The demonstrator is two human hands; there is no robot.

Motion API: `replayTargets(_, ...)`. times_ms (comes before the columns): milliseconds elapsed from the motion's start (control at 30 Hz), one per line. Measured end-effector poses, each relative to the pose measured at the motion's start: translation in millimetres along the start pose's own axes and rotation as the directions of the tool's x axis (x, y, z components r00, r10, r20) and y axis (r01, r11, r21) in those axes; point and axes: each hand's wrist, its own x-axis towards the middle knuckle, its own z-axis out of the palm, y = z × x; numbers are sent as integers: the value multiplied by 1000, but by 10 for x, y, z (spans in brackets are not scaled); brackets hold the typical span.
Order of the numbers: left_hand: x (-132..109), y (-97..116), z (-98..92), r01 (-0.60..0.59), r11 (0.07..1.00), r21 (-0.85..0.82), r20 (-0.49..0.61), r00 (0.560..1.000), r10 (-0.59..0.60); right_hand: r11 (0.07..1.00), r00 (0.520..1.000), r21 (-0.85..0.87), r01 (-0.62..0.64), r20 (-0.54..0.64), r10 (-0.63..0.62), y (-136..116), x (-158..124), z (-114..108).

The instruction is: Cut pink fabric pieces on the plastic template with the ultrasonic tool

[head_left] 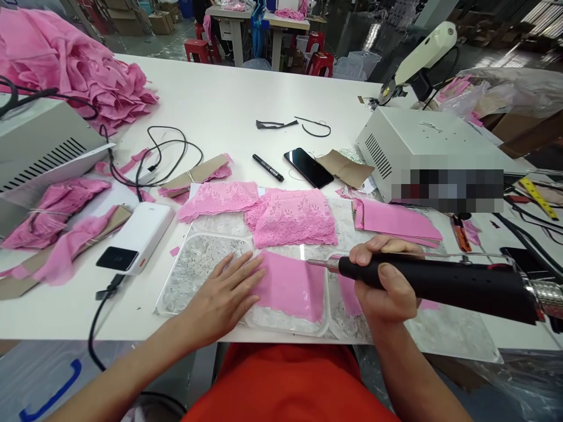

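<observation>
The left hand (231, 287) is lying palm down with its fingers stretched out, grasping nothing, and its fingertips are resting on the left edge of the cloth (290, 287). The right hand (389, 281) is gripping the tool (457, 284), its fingers and thumb wrapping around the handle.

The cloth is lying flat on a clear tray (189, 264) in front of the person, near the front edge of the desk (211, 99). It is showing a plain, bright pink face, roughly square, with glossy spots catching the light toward its lower right and a slightly uneven lower edge. The tray beneath is looking cloudy and speckled with grey.

The tool is showing a long, smooth black handle, and its slim metal tip is pointing left over the cloth's upper right part; whether the tip is touching is hard to tell.

Just beyond the cloth, pink lace (294, 217) is lying with a floral pattern and a scalloped edge. A folded pink stack (396, 223) is sitting to its right, while a phone (308, 167) and a marker (268, 167) are lying farther back.
</observation>
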Motion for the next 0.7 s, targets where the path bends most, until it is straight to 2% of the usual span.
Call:
replayTargets(400,-77,-6,53,11,1000,14,21,1000,-12,997,999,-69,-27,24,29,-13,-20,43)
replayTargets(700,-189,-25,-9,16,1000,-3,5,1000,-16,999,998,-19,-31,60,32,50,-41,259)
